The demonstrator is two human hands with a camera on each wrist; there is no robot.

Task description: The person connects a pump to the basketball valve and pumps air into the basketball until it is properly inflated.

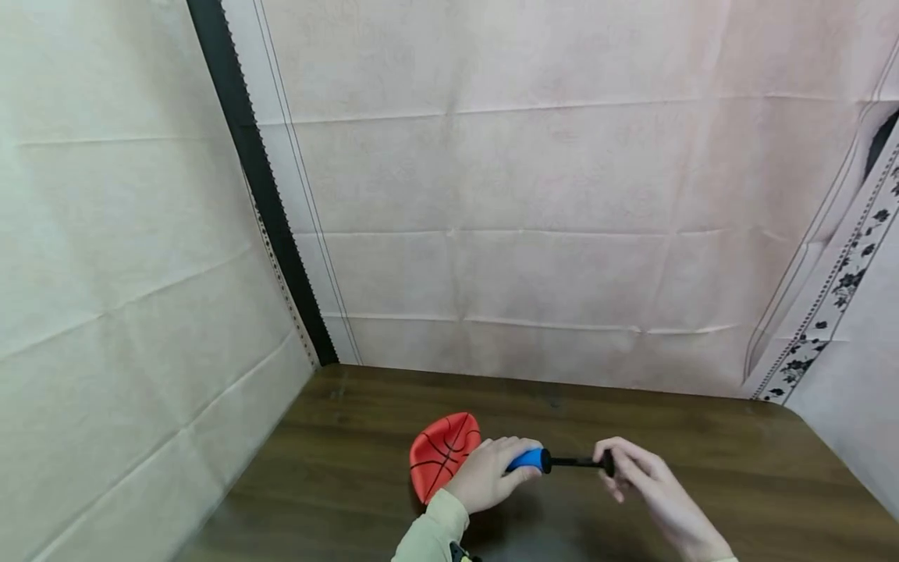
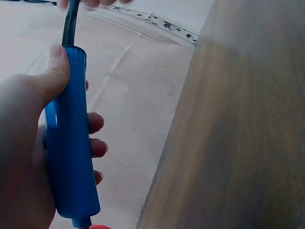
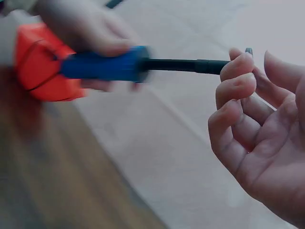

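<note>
My left hand (image 1: 488, 474) grips the blue barrel of a hand pump (image 2: 74, 143), its thumb lying along the barrel near the rod end. The pump's black rod (image 3: 174, 65) is drawn out toward the right. At the rod's far end, my right hand (image 3: 257, 119) has its fingers curled over the black handle (image 1: 608, 463), with the thumb held apart. A red, sagging basketball (image 1: 444, 457) with black lines sits at the barrel's other end, by the nozzle (image 2: 81, 222). Where the nozzle meets the ball is hard to make out.
Beneath the hands is a dark brown wooden table (image 1: 295, 484) with rounded far corners. Pale creased cloth (image 1: 548, 234) hangs behind it, and another pale cloth (image 1: 126, 312) hangs at the left. A strip with a black floral pattern (image 1: 829, 312) runs down the right side.
</note>
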